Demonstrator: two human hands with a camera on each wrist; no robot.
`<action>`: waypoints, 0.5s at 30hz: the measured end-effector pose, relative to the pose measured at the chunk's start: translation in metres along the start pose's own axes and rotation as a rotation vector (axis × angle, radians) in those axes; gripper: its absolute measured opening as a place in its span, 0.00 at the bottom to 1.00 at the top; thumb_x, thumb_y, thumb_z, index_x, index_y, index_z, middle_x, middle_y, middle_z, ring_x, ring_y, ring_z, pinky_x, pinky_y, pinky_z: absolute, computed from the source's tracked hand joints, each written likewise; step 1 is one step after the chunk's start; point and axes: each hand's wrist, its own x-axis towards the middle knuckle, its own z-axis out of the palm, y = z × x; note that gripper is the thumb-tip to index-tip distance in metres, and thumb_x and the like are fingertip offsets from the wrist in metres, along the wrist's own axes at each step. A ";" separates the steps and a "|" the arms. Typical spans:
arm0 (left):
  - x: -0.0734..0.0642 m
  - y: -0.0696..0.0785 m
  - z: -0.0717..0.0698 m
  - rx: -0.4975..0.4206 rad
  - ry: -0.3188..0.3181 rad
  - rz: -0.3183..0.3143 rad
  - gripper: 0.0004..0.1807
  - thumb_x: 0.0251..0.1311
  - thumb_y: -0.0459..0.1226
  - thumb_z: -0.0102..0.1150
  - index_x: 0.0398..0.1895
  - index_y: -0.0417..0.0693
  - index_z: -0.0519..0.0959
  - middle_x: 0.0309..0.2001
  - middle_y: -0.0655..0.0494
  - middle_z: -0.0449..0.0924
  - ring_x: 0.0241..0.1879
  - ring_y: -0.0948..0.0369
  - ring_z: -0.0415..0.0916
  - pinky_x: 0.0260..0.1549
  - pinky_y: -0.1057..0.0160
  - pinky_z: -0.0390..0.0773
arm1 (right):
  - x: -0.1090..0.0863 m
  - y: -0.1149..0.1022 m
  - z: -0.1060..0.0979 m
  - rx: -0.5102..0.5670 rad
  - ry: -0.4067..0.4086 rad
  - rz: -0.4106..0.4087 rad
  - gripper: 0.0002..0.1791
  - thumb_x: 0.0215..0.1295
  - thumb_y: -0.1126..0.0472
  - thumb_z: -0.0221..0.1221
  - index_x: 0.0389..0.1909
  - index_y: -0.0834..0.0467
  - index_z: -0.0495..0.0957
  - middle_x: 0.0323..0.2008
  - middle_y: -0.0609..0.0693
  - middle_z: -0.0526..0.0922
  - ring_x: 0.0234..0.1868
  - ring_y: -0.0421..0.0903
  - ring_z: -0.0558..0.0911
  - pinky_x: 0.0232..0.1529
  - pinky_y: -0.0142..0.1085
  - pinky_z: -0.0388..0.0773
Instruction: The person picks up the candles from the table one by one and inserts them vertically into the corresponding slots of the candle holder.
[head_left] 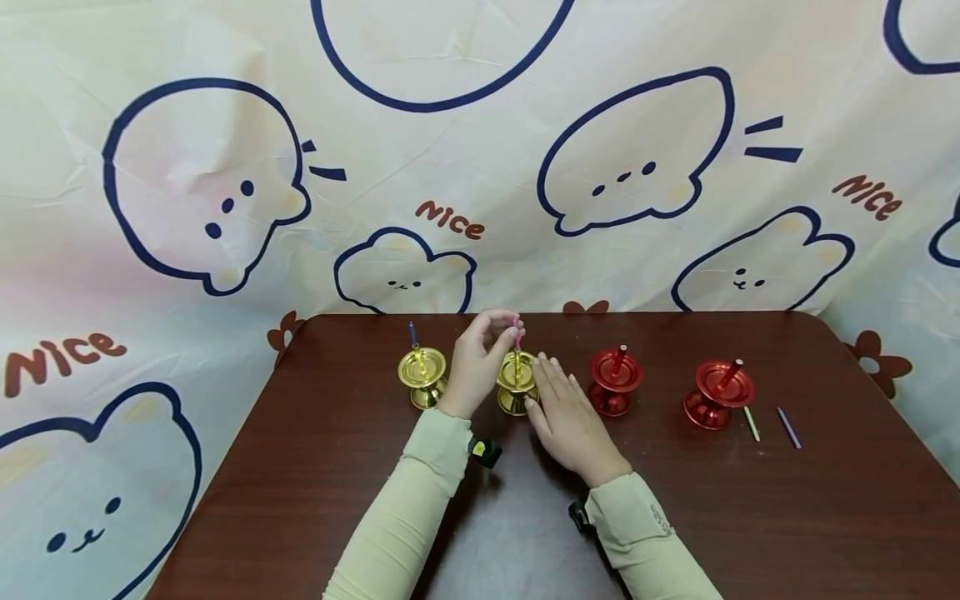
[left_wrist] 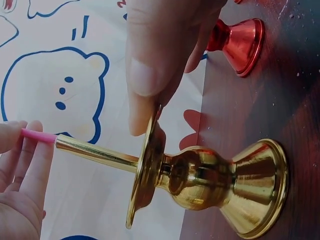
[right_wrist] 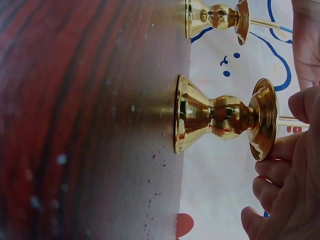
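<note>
My left hand (head_left: pixel 480 358) pinches a thin pink candle (left_wrist: pixel 40 135) between thumb and fingertips. The candle's lower end meets the top of the slim tube on a gold candle holder (left_wrist: pixel 195 175). Beside that holder, my right hand (head_left: pixel 570 425) has its fingertips at the edge of the dish; in the left wrist view the rim (left_wrist: pixel 135 200) passes between its thumb and fingers. The holder stands upright on its flared base. Another gold candle holder (head_left: pixel 423 375), left of my left hand, carries a blue candle (head_left: pixel 413 334).
Two red candle holders (head_left: pixel 615 379) (head_left: pixel 716 396) stand to the right on the dark wooden table (head_left: pixel 262 500). A pale green candle (head_left: pixel 752 423) and a purple candle (head_left: pixel 789 427) lie near the farther one. A printed cloth (head_left: pixel 510 167) hangs behind the table's back edge.
</note>
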 end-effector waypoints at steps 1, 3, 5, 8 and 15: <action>0.001 -0.005 0.000 0.012 0.000 0.007 0.11 0.71 0.24 0.53 0.53 0.27 0.75 0.49 0.31 0.81 0.48 0.41 0.82 0.49 0.46 0.81 | 0.000 0.000 0.000 0.001 0.001 -0.001 0.34 0.79 0.53 0.51 0.78 0.63 0.56 0.79 0.58 0.55 0.79 0.57 0.54 0.75 0.56 0.52; 0.002 -0.016 0.000 0.034 0.001 0.025 0.12 0.72 0.26 0.54 0.54 0.28 0.76 0.49 0.33 0.82 0.47 0.43 0.83 0.47 0.49 0.82 | 0.000 0.000 0.000 0.001 0.004 -0.004 0.34 0.79 0.53 0.51 0.78 0.63 0.56 0.79 0.59 0.55 0.79 0.57 0.54 0.75 0.56 0.52; 0.003 -0.027 0.001 0.053 0.002 0.044 0.12 0.72 0.28 0.55 0.54 0.30 0.77 0.49 0.37 0.83 0.46 0.46 0.83 0.45 0.51 0.83 | 0.000 0.000 0.001 0.000 0.005 -0.004 0.34 0.79 0.53 0.51 0.78 0.63 0.56 0.78 0.59 0.55 0.79 0.57 0.53 0.75 0.56 0.52; 0.003 -0.027 0.000 0.078 0.005 0.077 0.12 0.72 0.30 0.56 0.54 0.33 0.78 0.49 0.40 0.84 0.44 0.48 0.83 0.43 0.53 0.83 | 0.000 0.001 0.001 0.000 0.006 -0.004 0.34 0.79 0.53 0.51 0.78 0.63 0.56 0.78 0.59 0.55 0.79 0.56 0.53 0.75 0.56 0.52; 0.004 -0.033 -0.001 0.200 -0.001 0.163 0.11 0.73 0.31 0.55 0.54 0.36 0.79 0.46 0.47 0.84 0.41 0.56 0.82 0.41 0.55 0.83 | 0.000 0.001 0.001 -0.003 0.013 -0.014 0.34 0.79 0.53 0.51 0.78 0.63 0.56 0.78 0.59 0.56 0.79 0.57 0.54 0.75 0.56 0.52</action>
